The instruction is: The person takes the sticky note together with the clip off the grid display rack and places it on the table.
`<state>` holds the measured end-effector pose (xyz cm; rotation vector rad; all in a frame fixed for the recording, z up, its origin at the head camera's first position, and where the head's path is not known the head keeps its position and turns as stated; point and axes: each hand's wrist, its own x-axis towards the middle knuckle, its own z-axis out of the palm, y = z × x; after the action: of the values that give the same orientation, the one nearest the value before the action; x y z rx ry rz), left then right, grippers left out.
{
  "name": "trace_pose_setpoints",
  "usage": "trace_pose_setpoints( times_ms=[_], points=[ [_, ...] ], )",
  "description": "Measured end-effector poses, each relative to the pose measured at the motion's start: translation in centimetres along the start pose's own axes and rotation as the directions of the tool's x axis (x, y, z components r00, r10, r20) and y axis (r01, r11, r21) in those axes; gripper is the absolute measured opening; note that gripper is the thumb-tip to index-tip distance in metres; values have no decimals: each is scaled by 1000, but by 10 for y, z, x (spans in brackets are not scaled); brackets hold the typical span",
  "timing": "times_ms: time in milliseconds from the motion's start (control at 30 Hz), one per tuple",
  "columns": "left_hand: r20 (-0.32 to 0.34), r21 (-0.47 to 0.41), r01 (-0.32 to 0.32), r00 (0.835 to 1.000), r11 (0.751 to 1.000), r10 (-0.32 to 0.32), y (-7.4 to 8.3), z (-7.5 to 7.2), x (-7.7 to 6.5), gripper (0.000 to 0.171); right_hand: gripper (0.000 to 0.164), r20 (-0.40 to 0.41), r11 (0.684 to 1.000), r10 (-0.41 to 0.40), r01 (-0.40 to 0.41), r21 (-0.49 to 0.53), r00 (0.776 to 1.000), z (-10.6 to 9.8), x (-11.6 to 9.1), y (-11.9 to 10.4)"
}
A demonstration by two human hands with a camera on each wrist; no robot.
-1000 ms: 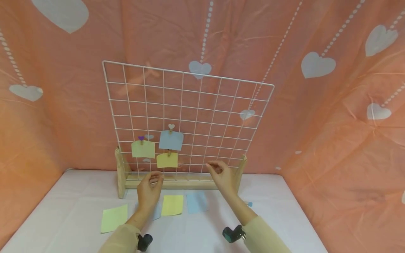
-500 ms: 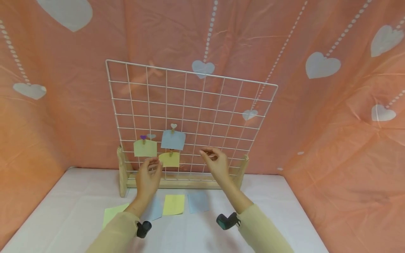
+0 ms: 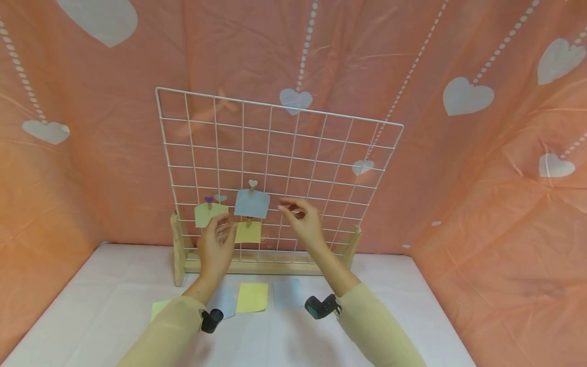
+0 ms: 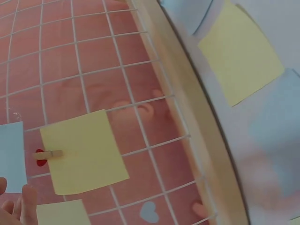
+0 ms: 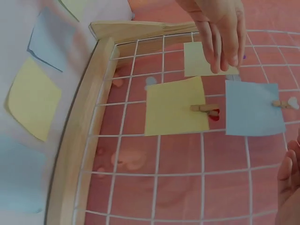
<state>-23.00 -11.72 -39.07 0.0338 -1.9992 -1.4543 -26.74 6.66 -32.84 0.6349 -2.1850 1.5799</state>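
A white wire grid (image 3: pixel 321 168) stands tilted back in a wooden base (image 3: pixel 275 267). Three paper notes hang on it by small wooden clothespins with heart tops: a blue note (image 3: pixel 251 205), a yellow note (image 3: pixel 248 233) below it and a pale green note (image 3: pixel 206 214) at the left. My left hand (image 3: pixel 215 250) is raised in front of the grid between the green and yellow notes, fingers loosely bent, nothing in them. My right hand (image 3: pixel 304 224) hovers just right of the blue note, thumb and fingers apart. Only its fingertips (image 5: pixel 285 168) enter the right wrist view.
On the white table in front of the base lie a yellow note (image 3: pixel 252 297) and a blue note (image 3: pixel 287 294). Another blue note (image 3: pixel 225 302) and a green note (image 3: pixel 158 308) are partly covered by my left arm. An orange cloth with hearts (image 3: pixel 458 178) hangs behind.
Both hands have risen toward the hanging notes. My right hand has also moved left, closer to the blue note, while the notes on the grid stay in place.
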Motion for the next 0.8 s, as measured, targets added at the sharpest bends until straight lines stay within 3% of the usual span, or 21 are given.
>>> trace_pose_setpoints(
  times_ms=[167,367,800],
  points=[
    [16,-24,5,1000,1000,-5,7,2,8,32,23,52,999,-44,46,-23,998,5,8,1],
    [7,-55,-1,1000,998,1,14,4,13,34,22,56,998,-56,57,-17,997,11,15,-4],
    [47,-3,37,998,999,-37,17,7,21,40,26,51,998,-43,45,-39,998,26,28,-17]
  ],
)
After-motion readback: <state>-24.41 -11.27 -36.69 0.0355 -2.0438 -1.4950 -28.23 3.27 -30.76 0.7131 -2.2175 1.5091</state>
